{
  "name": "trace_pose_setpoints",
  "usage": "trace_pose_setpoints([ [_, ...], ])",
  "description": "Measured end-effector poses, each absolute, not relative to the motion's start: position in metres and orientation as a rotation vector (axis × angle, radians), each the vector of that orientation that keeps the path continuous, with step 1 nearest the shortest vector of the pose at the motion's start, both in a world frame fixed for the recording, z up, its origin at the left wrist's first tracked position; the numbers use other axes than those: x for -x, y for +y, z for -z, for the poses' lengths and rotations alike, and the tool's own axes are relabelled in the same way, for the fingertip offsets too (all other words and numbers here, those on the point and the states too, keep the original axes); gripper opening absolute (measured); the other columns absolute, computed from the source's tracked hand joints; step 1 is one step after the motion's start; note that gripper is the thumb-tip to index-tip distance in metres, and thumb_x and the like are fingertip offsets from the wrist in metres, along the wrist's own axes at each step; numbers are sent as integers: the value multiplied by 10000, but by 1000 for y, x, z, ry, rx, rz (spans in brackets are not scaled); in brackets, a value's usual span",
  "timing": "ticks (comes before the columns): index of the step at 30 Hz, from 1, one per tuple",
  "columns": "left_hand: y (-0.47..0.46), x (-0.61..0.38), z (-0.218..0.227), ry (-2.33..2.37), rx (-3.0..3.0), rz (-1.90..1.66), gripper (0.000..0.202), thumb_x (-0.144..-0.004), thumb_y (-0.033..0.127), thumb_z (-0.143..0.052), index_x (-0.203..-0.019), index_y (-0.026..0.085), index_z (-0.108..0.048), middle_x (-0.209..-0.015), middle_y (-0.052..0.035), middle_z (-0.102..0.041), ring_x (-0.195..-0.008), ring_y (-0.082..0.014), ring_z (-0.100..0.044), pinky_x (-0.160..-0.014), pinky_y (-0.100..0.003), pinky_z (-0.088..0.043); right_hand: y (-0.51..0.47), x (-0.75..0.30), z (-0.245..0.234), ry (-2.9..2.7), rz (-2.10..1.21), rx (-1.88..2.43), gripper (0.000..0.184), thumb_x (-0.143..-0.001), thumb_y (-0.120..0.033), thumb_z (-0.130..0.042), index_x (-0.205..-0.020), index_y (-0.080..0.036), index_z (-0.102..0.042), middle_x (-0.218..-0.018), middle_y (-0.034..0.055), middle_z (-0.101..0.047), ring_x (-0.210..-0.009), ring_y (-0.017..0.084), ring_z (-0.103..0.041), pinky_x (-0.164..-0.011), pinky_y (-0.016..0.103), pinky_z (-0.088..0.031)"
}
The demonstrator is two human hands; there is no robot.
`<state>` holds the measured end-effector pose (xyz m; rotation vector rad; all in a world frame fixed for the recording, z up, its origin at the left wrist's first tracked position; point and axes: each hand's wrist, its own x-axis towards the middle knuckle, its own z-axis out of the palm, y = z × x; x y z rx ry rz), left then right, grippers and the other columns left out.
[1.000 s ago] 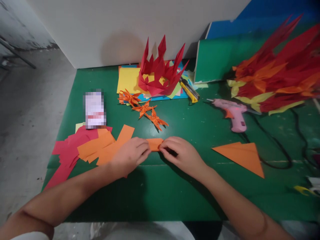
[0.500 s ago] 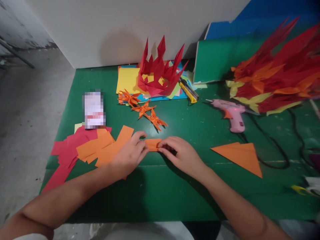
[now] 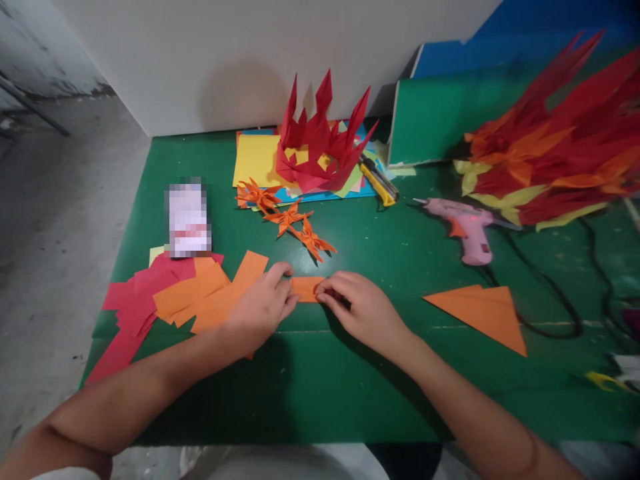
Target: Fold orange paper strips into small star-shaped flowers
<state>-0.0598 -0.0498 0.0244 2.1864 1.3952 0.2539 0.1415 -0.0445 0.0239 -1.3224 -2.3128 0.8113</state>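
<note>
One orange paper strip [image 3: 307,289] on the tabletop [image 3: 350,400]: right hand [image 3: 373,310] at one end, fingers pinched narrow on it; left hand [image 3: 263,303] at the other, fingers curled, grip unclear. Beyond, three orange paper flowers [image 3: 289,217], one red crown [image 3: 318,137], one pink glue gun [image 3: 473,230].

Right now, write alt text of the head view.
The right hand pinches an orange paper strip, the left hand at its other end, on a green table. Papers lie left, a pink glue gun right, a red paper crown behind.
</note>
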Motion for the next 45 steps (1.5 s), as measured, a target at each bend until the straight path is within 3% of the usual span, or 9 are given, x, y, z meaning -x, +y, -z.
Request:
trace_pose_setpoints([
  [8,-47,57,-27,1397,-2220,-144,175,-910,230,-440,-763,160,-502,-998,-61,-532,-657,-101,-566,-709,-269,-495,-45,-139,-27,-2324,-812,1318,127,-874,-136,-494,-789,-188,-573,-757,37,-618,-728,163,-548,-640,267,-389],
  [13,-45,56,-33,1467,-2305,-20,205,-915,295,-452,-802,151,-545,-937,-69,-532,-703,-162,-573,-626,-296,-461,-43,-139,-27,-2321,-829,1327,137,-869,-135,-495,-767,-189,-571,-754,37,-613,-707,158,-536,-630,269,-384],
  [20,-43,54,-37,1484,-2427,76,228,-893,299,-497,-761,134,-583,-897,-78,-534,-725,-183,-543,-637,-313,-427,-42,-139,-27,-2338,-831,1329,153,-887,-148,-474,-792,-182,-588,-753,41,-618,-717,161,-544,-651,274,-389],
  [40,-42,60,-34,1427,-2429,-62,277,-921,326,-447,-740,148,-558,-868,-63,-519,-690,-163,-517,-619,-303,-411,-43,-138,-30,-2318,-849,1335,148,-863,-113,-486,-786,-197,-579,-767,36,-584,-723,159,-542,-628,266,-401],
  [45,-44,60,-33,1436,-2425,-95,200,-930,296,-439,-883,162,-578,-904,-55,-550,-753,-178,-530,-652,-305,-413,-41,-138,-32,-2289,-933,1309,149,-861,-90,-486,-814,-198,-578,-811,38,-581,-738,151,-553,-638,261,-422],
])
